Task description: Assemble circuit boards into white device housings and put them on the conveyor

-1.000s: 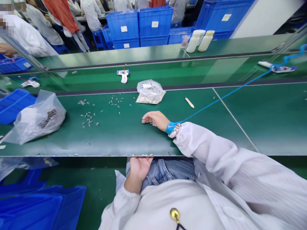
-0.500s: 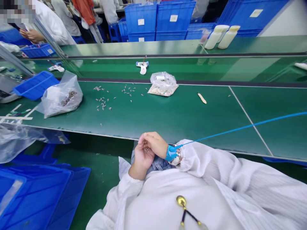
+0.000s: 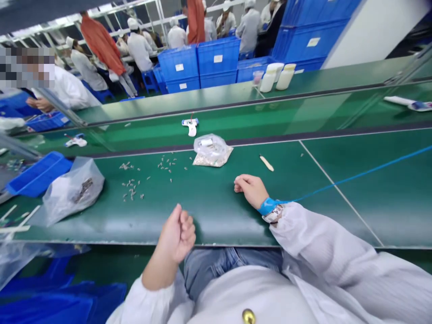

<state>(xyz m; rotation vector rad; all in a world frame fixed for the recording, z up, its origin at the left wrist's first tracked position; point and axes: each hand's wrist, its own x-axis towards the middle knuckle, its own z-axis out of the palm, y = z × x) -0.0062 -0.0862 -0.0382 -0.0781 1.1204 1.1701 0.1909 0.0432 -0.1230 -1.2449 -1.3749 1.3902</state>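
My left hand [image 3: 177,235] is curled into a fist at the near edge of the green table [image 3: 219,207]; what it holds, if anything, is hidden. My right hand [image 3: 249,189] rests on the table with fingers curled under, a blue wrist strap [image 3: 268,205] and blue cord [image 3: 354,176] running off to the right. Several small metal parts [image 3: 135,189] lie scattered to the left. A small clear bag of parts [image 3: 211,151] sits beyond my right hand, with a wooden stick [image 3: 266,163] beside it.
A larger clear bag [image 3: 72,191] and a blue tray [image 3: 37,173] lie at the left. Blue bins [image 3: 50,297] stand below the table. A glue gun [image 3: 191,125] lies on the conveyor, white bottles [image 3: 276,75] and blue crates [image 3: 199,63] behind. Other workers sit beyond.
Both hands were together over my lap half a second ago. The right hand has moved back onto the table; the left has closed into a fist and risen to the table edge.
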